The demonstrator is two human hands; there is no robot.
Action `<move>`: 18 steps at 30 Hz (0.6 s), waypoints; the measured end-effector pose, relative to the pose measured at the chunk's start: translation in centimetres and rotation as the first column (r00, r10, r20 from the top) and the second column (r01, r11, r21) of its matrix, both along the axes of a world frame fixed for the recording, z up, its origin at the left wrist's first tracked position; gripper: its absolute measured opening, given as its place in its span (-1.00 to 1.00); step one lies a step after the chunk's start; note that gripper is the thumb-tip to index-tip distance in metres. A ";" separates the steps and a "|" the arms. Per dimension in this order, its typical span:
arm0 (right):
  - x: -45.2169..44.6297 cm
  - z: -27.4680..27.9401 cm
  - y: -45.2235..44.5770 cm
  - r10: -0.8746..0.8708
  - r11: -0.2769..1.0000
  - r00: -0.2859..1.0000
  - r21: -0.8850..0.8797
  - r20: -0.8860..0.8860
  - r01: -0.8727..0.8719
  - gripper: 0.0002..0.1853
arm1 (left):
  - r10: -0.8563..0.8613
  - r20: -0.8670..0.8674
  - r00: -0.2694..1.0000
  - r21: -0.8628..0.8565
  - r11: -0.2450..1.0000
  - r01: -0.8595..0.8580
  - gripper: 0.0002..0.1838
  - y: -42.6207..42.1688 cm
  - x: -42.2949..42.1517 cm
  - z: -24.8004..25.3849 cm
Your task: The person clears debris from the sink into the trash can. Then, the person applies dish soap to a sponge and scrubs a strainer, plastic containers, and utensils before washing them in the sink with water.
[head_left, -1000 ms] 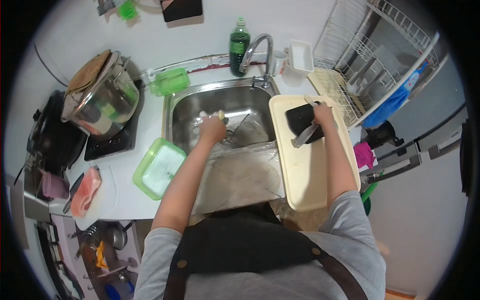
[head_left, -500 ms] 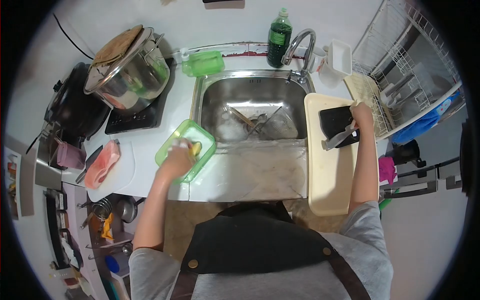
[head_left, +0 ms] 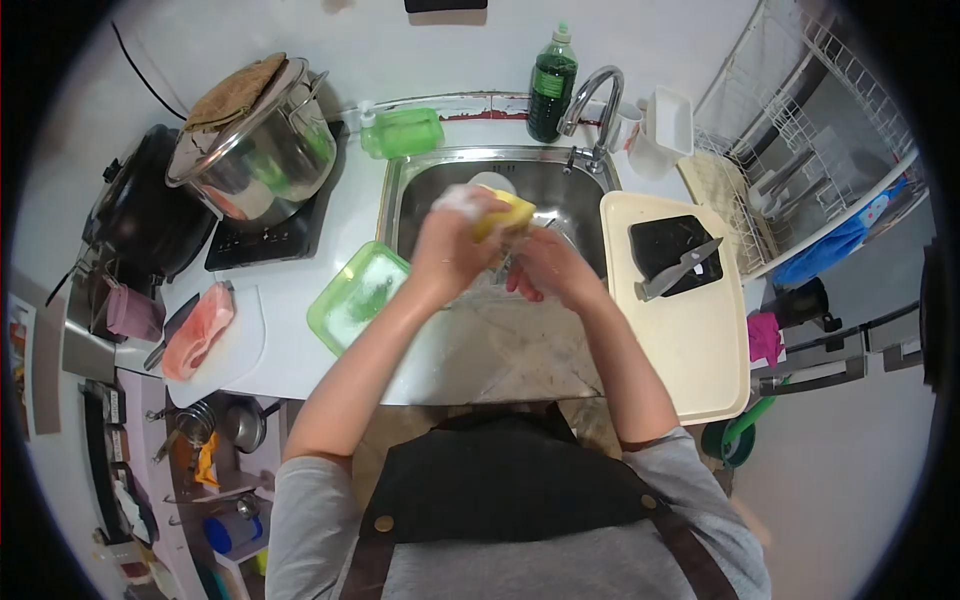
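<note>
Over the sink (head_left: 395, 200), my left hand (head_left: 452, 245) is closed round a soapy yellow sponge (head_left: 508, 212). Just right of it and lower, my right hand (head_left: 552, 262) has its fingers curled; what they hold is hidden. Behind the sponge shows a round, pale shape (head_left: 492, 183) I cannot identify. My hands cover most of the utensils in the basin. Left of the sink lies a green tub (head_left: 345, 305) with white suds inside. A knife (head_left: 682, 268) rests across a black tray-like item (head_left: 660, 240) on the cream tray (head_left: 685, 370).
Raw meat (head_left: 200, 335) lies on a white board (head_left: 245, 340) at the left. A steel pot (head_left: 255, 150) stands on a black cooktop (head_left: 265, 240). The faucet (head_left: 600, 110), a green soap bottle (head_left: 552, 90) and a dish rack (head_left: 800, 150) line the back and right.
My left hand has lifted the sponge from the green tub and carried it right, over the sink. My right hand has left the knife and black item and moved left to the sink.
</note>
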State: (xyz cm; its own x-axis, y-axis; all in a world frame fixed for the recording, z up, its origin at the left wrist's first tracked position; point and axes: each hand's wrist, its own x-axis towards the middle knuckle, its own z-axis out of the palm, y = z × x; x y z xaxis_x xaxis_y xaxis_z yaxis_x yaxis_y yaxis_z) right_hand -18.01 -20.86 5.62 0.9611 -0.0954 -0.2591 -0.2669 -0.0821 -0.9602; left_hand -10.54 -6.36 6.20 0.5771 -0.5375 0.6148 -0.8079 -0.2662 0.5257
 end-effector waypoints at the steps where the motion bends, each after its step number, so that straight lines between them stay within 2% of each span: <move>1: 0.1 -0.2 0.3 0.017 1.000 1.000 0.016 -0.018 -0.017 -0.82 | 0.000 0.012 1.000 0.022 1.000 0.000 -0.75 -1.1 0.7 -1.5; 3: -0.3 -1.1 -0.3 0.031 0.994 0.999 0.106 0.041 -0.036 -0.75 | 0.103 0.149 0.983 0.013 0.994 -0.106 -0.80 -1.8 2.8 -2.4; 4: -0.2 -1.5 -0.6 0.036 0.987 0.996 0.151 0.076 -0.047 -0.70 | 0.103 0.163 0.981 0.068 0.991 -0.115 -0.80 -2.1 2.8 -2.6; 6: 0.1 -2.4 -1.3 -0.025 0.993 1.000 0.115 0.017 0.023 -0.71 | 0.104 0.189 0.977 0.178 0.974 -0.138 -0.80 -2.5 1.5 -2.2; 9: 0.7 -3.1 -2.3 -0.017 1.000 0.999 0.008 -0.049 0.017 -0.71 | 0.042 0.057 0.997 -0.005 0.999 -0.042 -0.81 -3.8 1.1 -3.7; 10: 0.7 -3.3 -2.6 0.001 0.999 0.997 -0.036 -0.077 -0.003 -0.71 | 0.065 0.107 0.992 0.094 0.993 -0.075 -0.81 -3.7 2.1 -4.0; 13: 0.2 -3.5 -2.0 -0.049 0.991 0.994 -0.116 0.093 0.060 -0.70 | 0.154 0.127 0.980 -0.070 0.987 -0.146 -0.82 -3.6 5.6 -3.5; 14: 0.4 -3.7 -2.6 -0.010 0.958 0.981 -0.278 0.193 0.064 -0.68 | 0.139 -0.002 0.990 -0.073 0.988 -0.139 -0.81 -3.5 6.2 -2.9; 17: 1.0 -3.1 -3.2 -0.144 0.730 0.969 -0.639 0.201 0.241 -0.74 | 0.102 -0.144 0.984 -0.199 0.971 -0.130 -0.79 -3.3 5.3 0.8; 18: 1.2 -2.9 -3.2 -0.109 0.712 0.962 -0.656 0.250 0.251 -0.76 | 0.061 -0.040 0.997 -0.232 0.970 -0.069 -0.79 -3.5 5.3 0.8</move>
